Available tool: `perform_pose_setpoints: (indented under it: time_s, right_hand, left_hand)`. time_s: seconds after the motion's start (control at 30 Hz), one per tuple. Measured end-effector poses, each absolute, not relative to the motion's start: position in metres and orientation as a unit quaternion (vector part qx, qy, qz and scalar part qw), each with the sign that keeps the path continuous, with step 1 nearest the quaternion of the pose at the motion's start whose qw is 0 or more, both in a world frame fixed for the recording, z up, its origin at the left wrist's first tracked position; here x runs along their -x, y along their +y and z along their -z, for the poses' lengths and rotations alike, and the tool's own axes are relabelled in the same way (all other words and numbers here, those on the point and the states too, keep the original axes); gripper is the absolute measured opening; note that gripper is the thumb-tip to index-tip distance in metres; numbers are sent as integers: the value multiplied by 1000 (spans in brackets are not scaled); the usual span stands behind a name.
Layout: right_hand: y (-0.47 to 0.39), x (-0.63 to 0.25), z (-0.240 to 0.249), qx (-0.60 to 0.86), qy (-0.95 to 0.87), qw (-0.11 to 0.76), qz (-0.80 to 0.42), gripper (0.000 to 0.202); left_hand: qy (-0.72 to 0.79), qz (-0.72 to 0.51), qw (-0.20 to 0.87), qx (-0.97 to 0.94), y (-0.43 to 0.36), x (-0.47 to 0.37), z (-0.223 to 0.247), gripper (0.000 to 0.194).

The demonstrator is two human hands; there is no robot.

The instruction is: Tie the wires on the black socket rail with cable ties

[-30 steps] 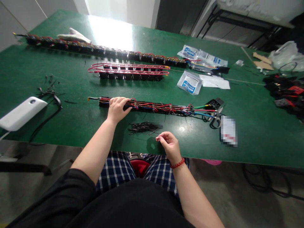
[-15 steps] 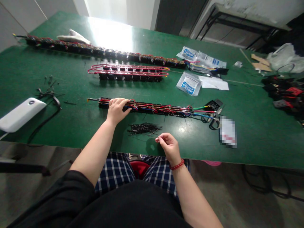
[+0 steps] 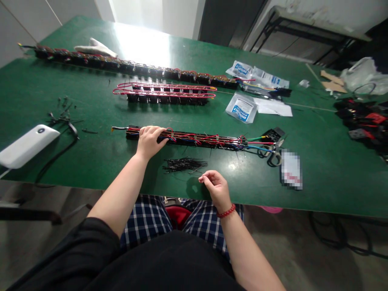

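My left hand is closed over the left part of a long black strip wired with red, yellow and blue leads. The strip lies flat on the green table, its loose coloured ends to the right. Just in front of it is a small pile of thin black cable ties. My right hand hovers right of the pile at the table's front edge, thumb and forefinger pinched together. Whatever sits between those fingertips is too small to make out.
Behind lie a shorter black piece with red wire loops and a longer wired strip. Scissors and a blurred packet lie to the right. A white device is at left, plastic bags at back right.
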State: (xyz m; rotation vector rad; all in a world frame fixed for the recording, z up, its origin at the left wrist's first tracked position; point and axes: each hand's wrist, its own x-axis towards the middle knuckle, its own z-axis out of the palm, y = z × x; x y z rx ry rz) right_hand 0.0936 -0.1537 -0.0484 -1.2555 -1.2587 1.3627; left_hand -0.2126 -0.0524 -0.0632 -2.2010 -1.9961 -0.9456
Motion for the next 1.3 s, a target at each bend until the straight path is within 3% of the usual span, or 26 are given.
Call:
perform_pose_setpoints:
  time_s: [1.17,1.3]
  right_hand:
    - [-153,-94,48,508,-514,429,-542,19]
    - [-153,-93,46,508,-510,431,-544,18]
  left_hand:
    - [-640,297,-1,709,-54,212,60,22]
    - [-648,292,3,704,-55,211,59,28]
